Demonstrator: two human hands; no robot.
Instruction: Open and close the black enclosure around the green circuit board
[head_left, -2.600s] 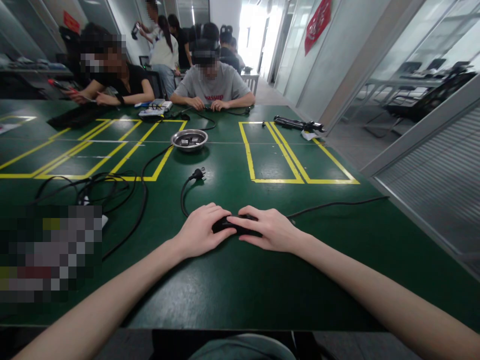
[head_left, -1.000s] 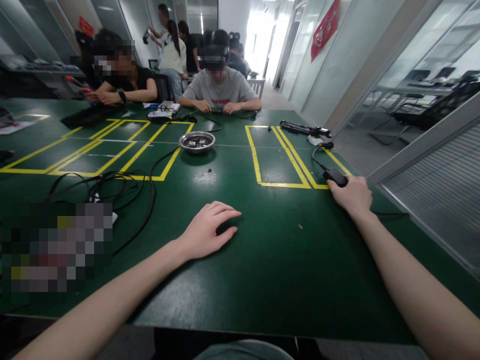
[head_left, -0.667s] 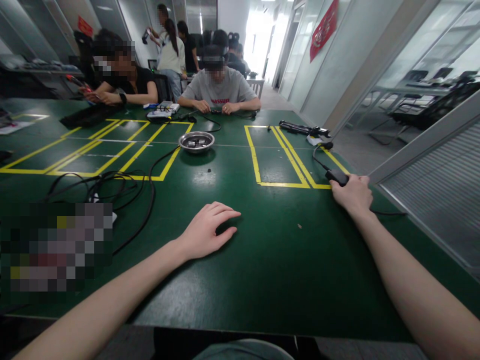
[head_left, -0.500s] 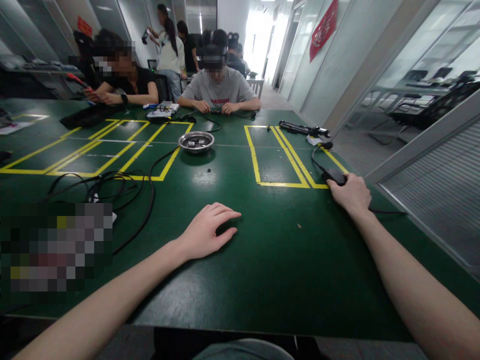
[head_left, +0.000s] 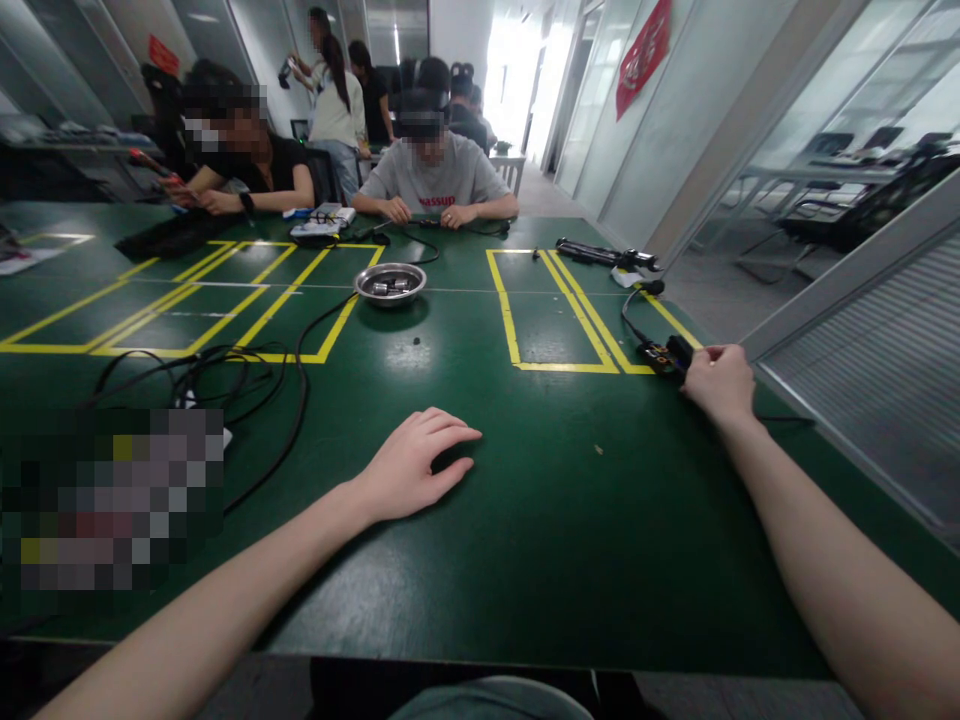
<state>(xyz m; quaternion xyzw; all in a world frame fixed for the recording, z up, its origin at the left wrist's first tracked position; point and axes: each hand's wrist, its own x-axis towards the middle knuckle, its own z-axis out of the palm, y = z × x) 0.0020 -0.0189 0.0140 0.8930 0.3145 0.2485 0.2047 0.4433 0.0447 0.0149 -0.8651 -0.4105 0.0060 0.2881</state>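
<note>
My left hand [head_left: 411,466] lies on the green table [head_left: 540,540], fingers stretched out, thumb apart, holding nothing. Over at the right, my right hand [head_left: 720,384] pinches a small black cover [head_left: 679,350], tilted up on edge. Just left of it, a dark circuit board [head_left: 657,356] with orange-yellow spots lies exposed. A short black cable [head_left: 625,314] runs from the board up to a black plug [head_left: 655,288]. Part of the cover is hidden behind my fingers.
A metal bowl [head_left: 390,286] holds small shiny metal parts. Coiled black cables [head_left: 240,375] lie at left. A black folded stand-like object [head_left: 600,254] is at back right. Yellow tape [head_left: 559,368] marks the table. Two people sit opposite, hands on things there.
My right hand has lifted the black cover up and to the right off the circuit board, which was hidden before. My left hand has stayed where it was.
</note>
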